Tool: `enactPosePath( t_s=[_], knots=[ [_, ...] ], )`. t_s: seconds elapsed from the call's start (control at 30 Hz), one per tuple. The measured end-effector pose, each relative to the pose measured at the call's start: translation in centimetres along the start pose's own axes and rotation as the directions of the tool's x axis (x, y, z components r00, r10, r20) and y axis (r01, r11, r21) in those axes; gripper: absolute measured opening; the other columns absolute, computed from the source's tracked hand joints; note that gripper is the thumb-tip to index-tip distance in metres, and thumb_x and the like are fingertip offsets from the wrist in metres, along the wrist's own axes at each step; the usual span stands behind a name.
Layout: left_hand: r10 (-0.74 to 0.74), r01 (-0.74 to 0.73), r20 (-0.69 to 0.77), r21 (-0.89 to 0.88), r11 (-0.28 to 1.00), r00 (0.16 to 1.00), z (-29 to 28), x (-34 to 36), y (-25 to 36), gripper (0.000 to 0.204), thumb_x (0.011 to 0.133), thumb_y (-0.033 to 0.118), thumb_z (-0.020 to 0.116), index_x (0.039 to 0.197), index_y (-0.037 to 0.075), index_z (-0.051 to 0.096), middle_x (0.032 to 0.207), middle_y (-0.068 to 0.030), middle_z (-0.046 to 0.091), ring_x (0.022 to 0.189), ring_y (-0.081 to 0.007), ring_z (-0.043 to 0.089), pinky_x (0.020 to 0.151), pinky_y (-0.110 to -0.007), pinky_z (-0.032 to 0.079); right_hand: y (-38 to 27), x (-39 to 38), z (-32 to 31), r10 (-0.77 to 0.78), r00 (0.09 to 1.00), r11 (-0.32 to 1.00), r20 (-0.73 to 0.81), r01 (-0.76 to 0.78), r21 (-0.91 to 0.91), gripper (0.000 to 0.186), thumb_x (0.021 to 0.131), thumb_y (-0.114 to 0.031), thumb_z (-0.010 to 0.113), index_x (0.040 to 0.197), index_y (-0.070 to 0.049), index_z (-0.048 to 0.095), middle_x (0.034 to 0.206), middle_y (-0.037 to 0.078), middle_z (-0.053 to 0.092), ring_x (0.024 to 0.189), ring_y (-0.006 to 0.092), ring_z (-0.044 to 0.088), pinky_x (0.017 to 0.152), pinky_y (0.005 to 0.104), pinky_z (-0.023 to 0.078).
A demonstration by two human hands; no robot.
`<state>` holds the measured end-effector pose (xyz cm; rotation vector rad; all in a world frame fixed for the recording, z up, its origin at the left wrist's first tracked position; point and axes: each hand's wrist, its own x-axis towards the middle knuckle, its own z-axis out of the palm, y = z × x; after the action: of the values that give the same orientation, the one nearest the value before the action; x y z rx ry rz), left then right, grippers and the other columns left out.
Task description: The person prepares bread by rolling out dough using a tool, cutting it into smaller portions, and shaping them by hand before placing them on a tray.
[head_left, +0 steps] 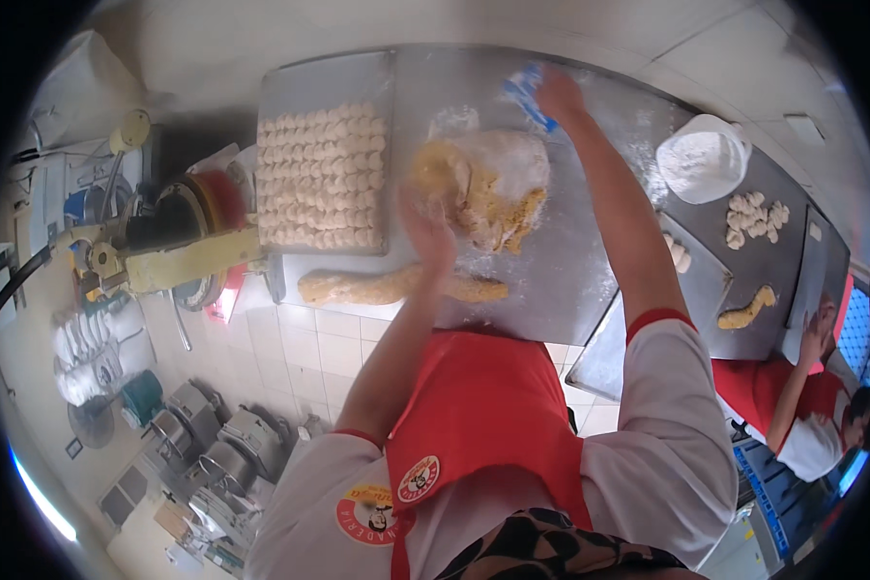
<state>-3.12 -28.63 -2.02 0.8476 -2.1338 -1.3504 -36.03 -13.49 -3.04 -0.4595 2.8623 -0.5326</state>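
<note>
Our right hand [559, 95] is curled round a blue-and-white object [527, 95]; our left hand [427, 230], blurred, is at a yellow dough piece [437, 169] — we cannot tell whether it grips. Beside it, the dough mass [510, 164] lies on the floured table [563, 261] — we should part pieces cleanly.

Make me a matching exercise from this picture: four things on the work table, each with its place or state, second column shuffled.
Things:
1. Metal tray
2. White tub
3. Long dough roll
4. Blue-and-white item

Places or states:
A. Along the near edge of the table
B. Gripped by the right hand
C. Holding rows of pale dough pieces
D. Containing white powder

Pairs: 1-C, 2-D, 3-A, 4-B
</note>
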Motion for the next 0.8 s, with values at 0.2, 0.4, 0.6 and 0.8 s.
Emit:
enactPosePath(
  t_s=[0.2, 0.4, 0.6, 0.8],
  knots=[
    [-0.079, 0.079, -0.016, -0.028, 0.996, 0.997, 2.1, -1.3, -1.5, 0.070, 0.110, 0.044, 0.040, 0.159, -0.004, 0.026, 0.162, -0.0236, 0.032, 0.154, -0.0362, 0.027, 0.125, -0.050, 0.022, -15.2, -0.1, 5.4, -0.561, 0.777, 0.812, 0.285, 0.449, 0.373, 0.027, 0.085, -0.017, 0.068, 0.110, -0.010, 0.073, 0.103, 0.020, 0.073, 0.095, 0.0415, 0.070, 0.084, 0.0520, 0.056],
    [-0.165, 0.129, -0.206, -0.174, 0.976, 0.965, 0.1, -0.9, -7.5, 0.065, 0.110, 0.053, 0.037, 0.153, 0.003, 0.040, 0.151, -0.0173, 0.047, 0.140, -0.0306, 0.046, 0.115, -0.048, 0.037, -19.4, -9.1, 0.0, -0.774, 0.412, 0.623, 0.481, 0.635, 0.457, 0.018, 0.085, -0.009, 0.065, 0.103, -0.010, 0.071, 0.093, 0.015, 0.072, 0.088, 0.0362, 0.069, 0.082, 0.0475, 0.053],
    [-0.277, 0.405, 0.368, -0.335, 0.851, 0.887, 2.3, 1.0, 3.0, 0.060, 0.109, 0.053, 0.043, 0.143, 0.004, 0.052, 0.133, -0.0139, 0.060, 0.126, -0.0228, 0.056, 0.104, -0.038, 0.045, -3.8, -16.2, -9.1, -0.852, 0.441, 0.510, 0.282, 0.820, 0.259, 0.034, 0.075, -0.002, 0.069, 0.109, -0.010, 0.072, 0.105, 0.009, 0.072, 0.103, 0.0348, 0.067, 0.091, 0.0464, 0.054],
    [0.125, -0.234, 0.512, 0.154, 0.960, 0.850, 4.9, 0.3, 11.3, 0.053, 0.108, 0.043, 0.045, 0.144, 0.004, 0.053, 0.144, -0.0186, 0.054, 0.138, -0.0286, 0.048, 0.111, -0.045, 0.040, 5.3, -23.4, -9.2, -0.516, 0.851, 0.725, -0.100, 0.496, 0.479, 0.035, 0.076, 0.006, 0.070, 0.110, -0.004, 0.072, 0.116, 0.013, 0.072, 0.113, 0.0308, 0.067, 0.101, 0.0419, 0.050]
  ],
)
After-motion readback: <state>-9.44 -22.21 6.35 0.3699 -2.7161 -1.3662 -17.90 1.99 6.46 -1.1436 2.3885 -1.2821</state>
